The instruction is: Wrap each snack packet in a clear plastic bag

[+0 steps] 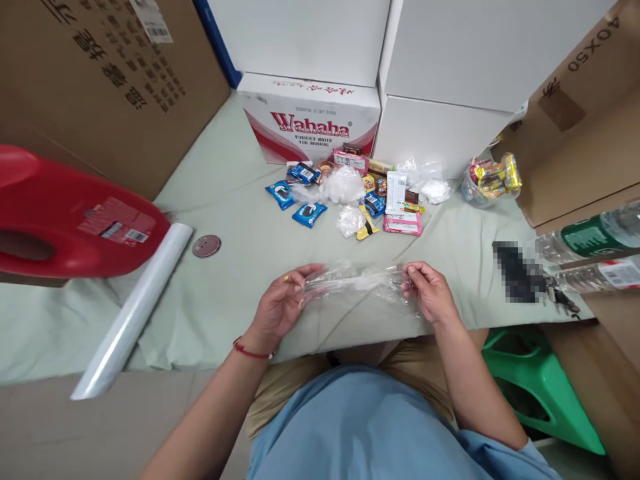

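Observation:
A thin, clear plastic bag [357, 283] is stretched sideways between my two hands, just above the green cloth near its front edge. At its left end my left hand [280, 300] pinches the film, palm partly turned up. My right hand [429, 290] grips the other end between thumb and fingers. Beyond the bag lies a pile of wrapped snacks, with a blue packet [309, 214], a yellow packet [367, 225] and a pink box [403, 225] among them. Crumpled clear plastic [345, 185] rests on the pile.
A roll of plastic film [133, 313] lies at left beside a red jug [75, 213] and a round brown disc [207, 246]. The Wahaha carton [315, 123] stands at the back. To the right are a tub of sweets [487, 190], bottles [590, 237] and a green stool [555, 387].

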### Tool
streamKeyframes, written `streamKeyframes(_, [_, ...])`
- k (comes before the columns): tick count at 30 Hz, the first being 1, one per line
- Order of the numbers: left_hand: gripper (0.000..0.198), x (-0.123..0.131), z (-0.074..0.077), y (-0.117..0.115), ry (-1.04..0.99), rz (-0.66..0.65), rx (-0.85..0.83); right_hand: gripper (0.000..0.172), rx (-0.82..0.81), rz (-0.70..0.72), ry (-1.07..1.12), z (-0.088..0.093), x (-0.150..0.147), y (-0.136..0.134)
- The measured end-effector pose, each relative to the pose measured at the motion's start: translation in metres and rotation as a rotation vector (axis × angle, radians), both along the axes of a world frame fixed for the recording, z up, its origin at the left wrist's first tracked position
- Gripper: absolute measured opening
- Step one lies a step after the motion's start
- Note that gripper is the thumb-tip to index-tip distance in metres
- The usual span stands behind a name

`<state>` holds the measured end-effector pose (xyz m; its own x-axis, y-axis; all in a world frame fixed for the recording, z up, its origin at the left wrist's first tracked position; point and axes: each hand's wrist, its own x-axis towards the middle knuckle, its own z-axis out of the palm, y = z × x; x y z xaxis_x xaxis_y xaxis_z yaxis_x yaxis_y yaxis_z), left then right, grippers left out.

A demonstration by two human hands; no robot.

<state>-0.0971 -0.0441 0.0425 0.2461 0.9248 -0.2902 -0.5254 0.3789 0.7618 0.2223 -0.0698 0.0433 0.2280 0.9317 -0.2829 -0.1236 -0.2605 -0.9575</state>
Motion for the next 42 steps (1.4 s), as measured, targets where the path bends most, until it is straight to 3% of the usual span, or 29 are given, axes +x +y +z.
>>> streamKeyframes(5, [0.023, -0.022, 0.001, -0.035, 0.192, 0.063, -0.083, 0.059, -0.070, -0.188, 0.078, -0.006, 0.009, -0.003])
streamKeyframes(11, [0.042, -0.044, 0.011, -0.050, 0.530, 0.127, -0.272, 0.056, -0.080, -0.114, -0.029, -0.005, 0.020, -0.010])
streamKeyframes(15, [0.035, -0.039, 0.020, -0.038, 0.394, 0.184, -0.301, 0.050, -0.059, -0.025, -0.140, -0.010, 0.022, -0.015])
streamKeyframes(18, [0.026, -0.024, 0.022, -0.024, 0.246, 0.285, -0.375, 0.045, -0.012, -0.037, -0.264, -0.014, 0.017, -0.022])
streamKeyframes(22, [0.028, 0.003, 0.013, -0.016, 0.287, 0.467, -0.234, 0.036, 0.120, -0.102, -0.478, -0.018, -0.005, -0.041])
streamKeyframes(25, [0.029, 0.019, 0.004, -0.023, 0.633, 0.527, 0.012, 0.028, 0.278, -0.010, -0.633, -0.017, -0.023, -0.059])
streamKeyframes(29, [0.016, 0.028, -0.005, -0.042, 1.272, 0.381, 0.497, 0.022, 0.472, 0.282, -0.734, -0.008, -0.023, -0.069])
streamKeyframes(32, [0.012, 0.029, -0.014, -0.057, 1.571, 0.328, 0.762, 0.031, 0.469, 0.192, -0.766, 0.002, -0.002, -0.054])
streamKeyframes(34, [0.018, 0.029, -0.020, -0.065, 1.693, 0.224, 0.812, 0.039, 0.387, 0.044, -0.847, 0.008, 0.014, -0.033])
streamKeyframes(36, [0.028, 0.029, -0.027, -0.070, 1.757, 0.065, 0.815, 0.043, 0.263, 0.025, -0.983, 0.012, 0.022, -0.006])
streamKeyframes(39, [0.040, 0.028, -0.034, -0.073, 1.785, -0.111, 0.830, 0.042, 0.071, 0.210, -1.154, 0.017, 0.012, 0.030])
streamKeyframes(42, [0.045, 0.023, -0.039, -0.073, 1.808, -0.152, 0.882, 0.033, -0.043, 0.458, -1.227, 0.020, -0.019, 0.047])
